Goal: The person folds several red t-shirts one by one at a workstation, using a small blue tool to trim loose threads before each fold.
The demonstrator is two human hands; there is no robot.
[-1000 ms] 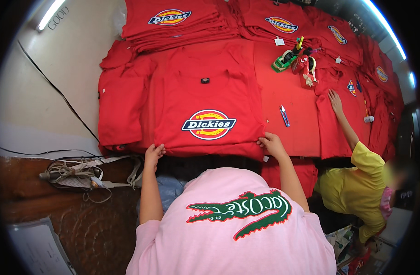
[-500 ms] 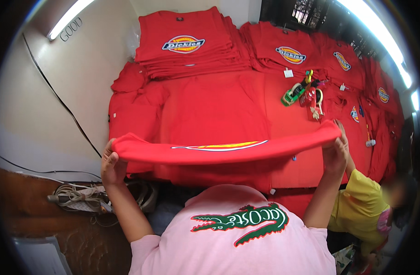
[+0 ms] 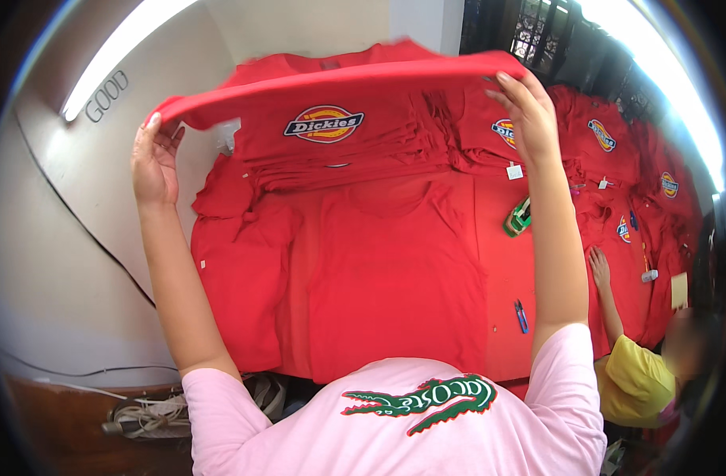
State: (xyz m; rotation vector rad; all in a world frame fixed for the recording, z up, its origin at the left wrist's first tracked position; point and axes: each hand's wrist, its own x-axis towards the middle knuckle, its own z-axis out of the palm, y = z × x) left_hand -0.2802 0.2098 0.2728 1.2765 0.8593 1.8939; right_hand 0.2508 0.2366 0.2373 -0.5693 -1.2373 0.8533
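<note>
Both arms are raised and stretched forward, holding a red T-shirt taut between them above the back of the table. My left hand pinches its left end. My right hand grips the right end, thumb and fingers around the cloth. Under the raised shirt stands a stack of red shirts, the top one bearing an oval yellow and blue emblem. Another red shirt lies flat on the red tabletop in front of me.
Small blue-handled thread snips and a green tape dispenser lie right of the flat shirt. More red shirts lie at the left. At the right, a co-worker in yellow rests a hand on red garments.
My hands have lifted the shirt up and away, from over the table's near part to above the back stack. The flat shirt and snips are uncovered. The co-worker's hand now reaches onto the garments.
</note>
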